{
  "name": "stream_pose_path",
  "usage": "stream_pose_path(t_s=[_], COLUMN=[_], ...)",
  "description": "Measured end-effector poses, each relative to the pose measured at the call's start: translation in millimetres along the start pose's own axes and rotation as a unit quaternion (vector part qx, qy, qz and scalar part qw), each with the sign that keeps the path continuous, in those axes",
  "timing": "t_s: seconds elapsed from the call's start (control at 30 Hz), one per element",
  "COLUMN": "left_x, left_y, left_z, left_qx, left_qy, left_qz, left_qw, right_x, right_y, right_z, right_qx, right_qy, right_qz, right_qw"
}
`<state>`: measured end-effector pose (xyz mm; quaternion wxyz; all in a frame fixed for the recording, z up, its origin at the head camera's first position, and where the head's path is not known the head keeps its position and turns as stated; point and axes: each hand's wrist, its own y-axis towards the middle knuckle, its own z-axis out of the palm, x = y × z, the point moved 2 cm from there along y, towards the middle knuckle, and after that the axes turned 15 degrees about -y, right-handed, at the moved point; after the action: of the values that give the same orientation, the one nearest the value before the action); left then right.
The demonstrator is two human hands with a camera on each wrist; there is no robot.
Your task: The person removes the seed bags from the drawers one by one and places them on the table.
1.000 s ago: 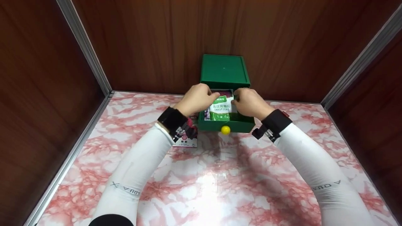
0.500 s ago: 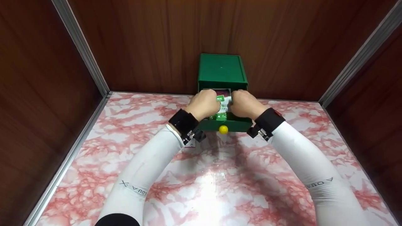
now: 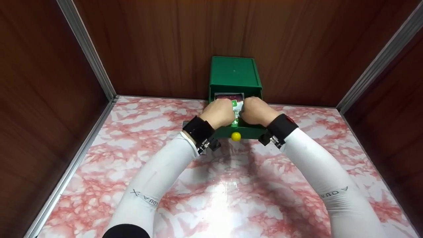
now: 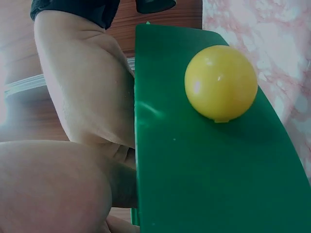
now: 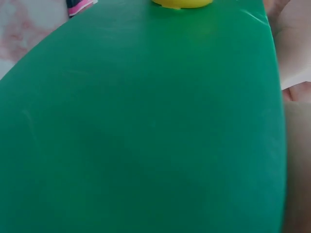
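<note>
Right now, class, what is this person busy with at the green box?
A person has both hands, left and right, down in the open drawer of a small green box, on the packets lying inside. The drawer's yellow knob faces the person. The box stands against the wooden back wall on a pink marbled table.

Flat green plastic drawer front (image 5: 146, 131) basically fills everything. A round yellow knob (image 5: 182, 3) pokes in at the top edge, bit of right hand (image 5: 294, 39) along the right side, pink-marbled worktop (image 5: 24, 29) top left.
</note>
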<state>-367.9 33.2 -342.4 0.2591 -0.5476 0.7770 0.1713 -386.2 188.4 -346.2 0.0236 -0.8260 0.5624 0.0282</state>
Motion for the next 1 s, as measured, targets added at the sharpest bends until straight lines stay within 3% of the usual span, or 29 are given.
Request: stream_pose_path(t_s=[0.63,0.83,1.0], left_x=[4.5,4.7,7.9], left_y=[-0.1,-0.7,-3.4], left_z=[-1.4,-7.1,-15.0], left_qx=[-0.034,-0.052,-0.066], left_qy=[-0.057,-0.073,-0.107], left_qz=[0.035,0.034,0.033], left_qw=[0.9972,0.9954,0.9915], right_x=[2,-1,-4], right_y=[-2,-4,-6], right_z=[-1,-7,-13], right_qx=[-0.018,-0.033,-0.020], right_qy=[-0.018,-0.006,0.024], right_qz=[-0.010,-0.001,0.025], right_qw=[1.000,0.999,0.999])
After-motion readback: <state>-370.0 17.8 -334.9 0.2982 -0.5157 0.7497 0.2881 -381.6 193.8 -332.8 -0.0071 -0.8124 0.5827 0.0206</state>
